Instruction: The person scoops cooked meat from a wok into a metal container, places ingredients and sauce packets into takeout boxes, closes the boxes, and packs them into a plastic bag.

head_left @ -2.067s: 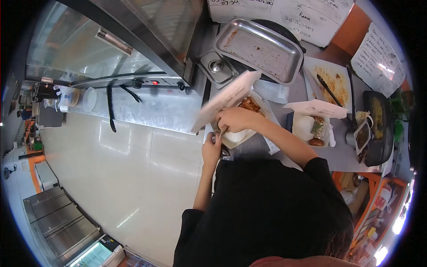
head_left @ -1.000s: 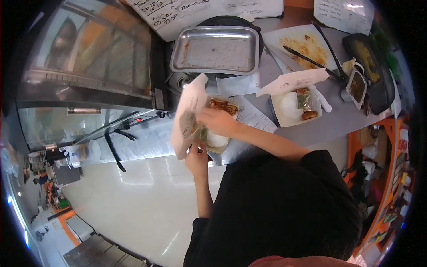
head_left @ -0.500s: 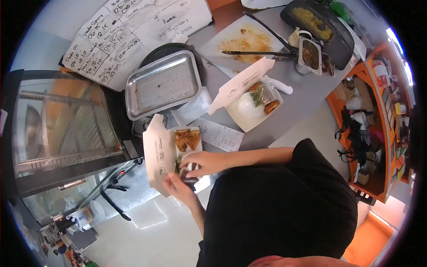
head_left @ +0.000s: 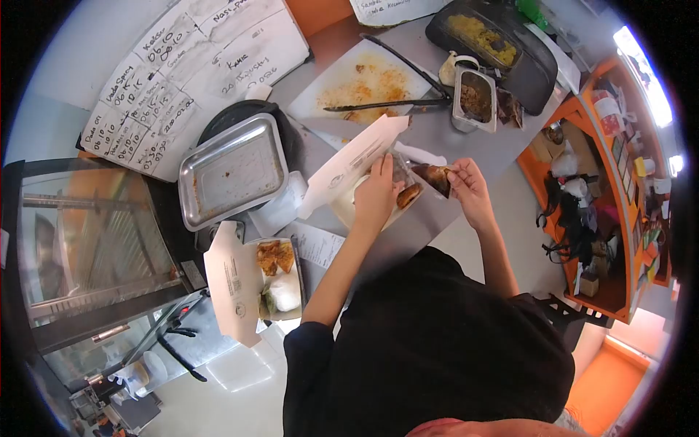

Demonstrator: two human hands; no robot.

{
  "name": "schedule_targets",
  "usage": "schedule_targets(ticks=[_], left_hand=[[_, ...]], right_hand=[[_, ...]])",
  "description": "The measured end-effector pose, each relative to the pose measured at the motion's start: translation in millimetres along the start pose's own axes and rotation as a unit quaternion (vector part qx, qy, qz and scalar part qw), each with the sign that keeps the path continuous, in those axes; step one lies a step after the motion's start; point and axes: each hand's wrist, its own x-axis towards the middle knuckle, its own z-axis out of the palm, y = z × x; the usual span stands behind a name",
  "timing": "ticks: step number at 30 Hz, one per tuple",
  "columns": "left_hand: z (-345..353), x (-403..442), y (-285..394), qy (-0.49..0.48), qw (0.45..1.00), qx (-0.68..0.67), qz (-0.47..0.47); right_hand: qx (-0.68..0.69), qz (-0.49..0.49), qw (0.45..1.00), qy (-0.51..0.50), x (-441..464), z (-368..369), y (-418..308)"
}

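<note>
My left hand (head_left: 375,195) reaches into the far food box (head_left: 348,211), with fingers stretched and apart over its contents. Under and beside it lie white rice, a clear plastic packet (head_left: 400,170) and a browned fried piece (head_left: 409,195). Just right of that box, my right hand (head_left: 470,188) pinches a glossy dark-brown sachet (head_left: 435,177) by its edge. The near food box (head_left: 300,291) stands open at lower left. It holds fried pieces (head_left: 275,257), a white rice mound (head_left: 282,293) and some green leaf (head_left: 266,301).
A metal tray (head_left: 233,173) sits left of the boxes, beside printed receipts (head_left: 317,245). Behind are a stained white board (head_left: 357,87) with black tongs (head_left: 386,105), a metal sauce container (head_left: 475,100) and a black tray of yellow food (head_left: 484,38). A glass cabinet (head_left: 102,226) stands left.
Both hands have left the near box and moved right to the far one. A brown sachet is now in my right hand. The view has shifted slightly.
</note>
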Motion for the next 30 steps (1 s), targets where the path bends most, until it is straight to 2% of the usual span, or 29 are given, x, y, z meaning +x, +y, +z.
schedule_targets(ticks=[4, 7, 8, 10, 11, 13, 14, 16, 17, 19, 22, 23, 25, 27, 28, 30], left_hand=[[27, 3, -17, -0.043, 0.999, -0.017, 0.000], [9, -17, -33, 0.068, 0.978, -0.178, -0.082], [-1, -24, -32, 0.072, 0.953, -0.233, -0.180], [-22, -32, -23, 0.089, 0.866, -0.336, -0.361], [-29, -33, -18, 0.074, 0.884, -0.277, -0.370], [-39, -36, -12, 0.043, 0.907, -0.156, -0.389], [-35, -42, -17, 0.049, 0.921, -0.110, -0.369], [-26, -49, -30, 0.061, 0.944, -0.017, -0.324], [-27, -50, -33, 0.051, 0.930, -0.042, -0.361], [-31, -52, -35, 0.029, 0.897, -0.095, -0.432], [-44, -55, -35, 0.073, 0.842, -0.292, -0.447], [-44, -59, -40, 0.086, 0.832, -0.308, -0.454], [-43, -65, -48, 0.106, 0.811, -0.338, -0.466], [-41, -64, -43, 0.158, 0.919, -0.110, -0.344], [-41, -63, -40, 0.181, 0.945, 0.007, -0.272], [-42, -63, -46, 0.093, 0.965, 0.146, -0.197]], right_hand=[[-0.006, 0.007, 1.000, -0.004, 21, 3, -4], [-0.137, -0.062, 0.987, -0.060, 46, 0, 22], [-0.173, -0.097, 0.977, -0.084, 54, 5, 25], [-0.212, -0.103, 0.964, -0.122, 66, 28, 22], [-0.233, -0.108, 0.956, -0.141, 72, 42, 18], [-0.241, -0.158, 0.924, -0.250, 86, 68, 12], [-0.243, -0.178, 0.904, -0.304, 90, 78, 12], [-0.336, -0.347, 0.816, -0.317, 102, 93, 25], [-0.376, -0.429, 0.758, -0.316, 107, 99, 28], [-0.348, -0.406, 0.783, -0.317, 114, 105, 26], [-0.283, -0.331, 0.845, -0.310, 117, 108, 25], [-0.257, -0.297, 0.868, -0.303, 117, 108, 26], [-0.296, -0.341, 0.832, -0.322, 118, 109, 30], [-0.322, -0.366, 0.810, -0.326, 118, 110, 35], [-0.329, -0.371, 0.806, -0.323, 117, 113, 37], [-0.338, -0.416, 0.789, -0.300, 115, 117, 37]])
